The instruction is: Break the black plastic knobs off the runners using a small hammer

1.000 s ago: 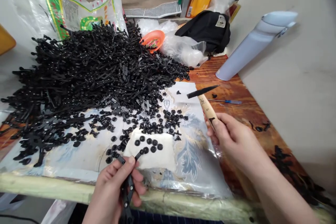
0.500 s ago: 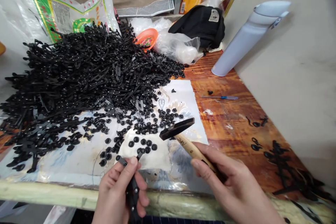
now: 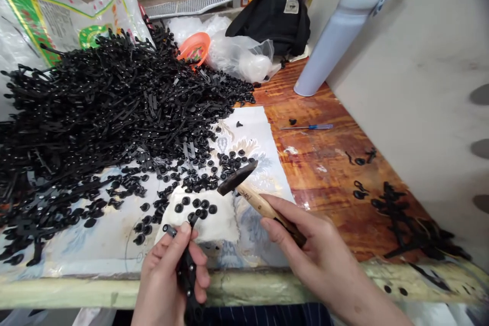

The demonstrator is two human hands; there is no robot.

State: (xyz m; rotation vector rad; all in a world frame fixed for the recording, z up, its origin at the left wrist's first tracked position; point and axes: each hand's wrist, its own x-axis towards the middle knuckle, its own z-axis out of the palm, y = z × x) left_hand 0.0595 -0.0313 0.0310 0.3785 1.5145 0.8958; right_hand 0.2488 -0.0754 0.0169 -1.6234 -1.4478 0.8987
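Left hand point(image 3: 168, 275): closed around a black plastic strip point(image 3: 187, 270), bottom centre.
Right hand point(image 3: 317, 254): gripping a wooden-handled hammer point(image 3: 260, 204).
Upper left: heap of black plastic parts point(image 3: 114, 107).

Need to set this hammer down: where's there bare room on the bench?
Bare wood on the tabletop lies between the patterned sheet and the black pieces at right, below the screwdriver. The heap of black strips and scattered studs crowd the left and middle.
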